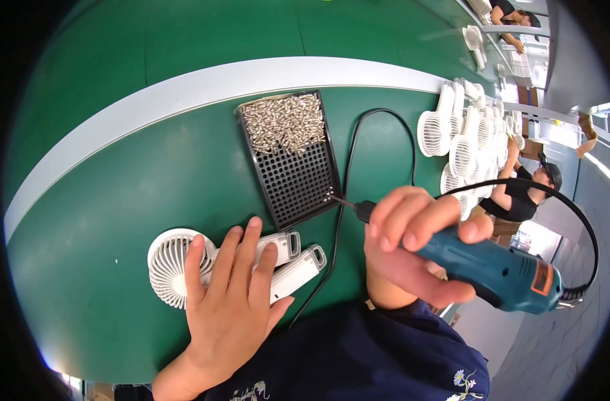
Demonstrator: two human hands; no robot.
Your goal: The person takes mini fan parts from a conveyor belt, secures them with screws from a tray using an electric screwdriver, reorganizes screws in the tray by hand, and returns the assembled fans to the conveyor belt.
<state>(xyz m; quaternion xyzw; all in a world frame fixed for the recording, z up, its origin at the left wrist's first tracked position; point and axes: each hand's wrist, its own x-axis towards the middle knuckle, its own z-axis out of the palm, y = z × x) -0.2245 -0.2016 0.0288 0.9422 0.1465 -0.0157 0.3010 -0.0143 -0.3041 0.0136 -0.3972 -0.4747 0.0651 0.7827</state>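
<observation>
Presently: one left hand, fingers apart, laid palm-down across two white items, not closed round either. Beneath it: one white handheld fan, caged head showing beyond the fingertips on the left; one white loop-ended handle, its head not visible. One right hand, clamped round a teal electric screwdriver; bit pointing left, tip at the right side of a black perforated screw tray. Whether it touches a screw: cannot tell. One heap of silvery screws, tray's far end. One black cord, looped between tray and a pile of white fans.

Hazards, as judged: the bit knocking the tray rim, through an off-line approach, and scattering screws; the cord snagging on the tray, being so near it; the fans slipping apart, the flat hand only pressing; a screw dropping, if poorly seated on the bit.
</observation>
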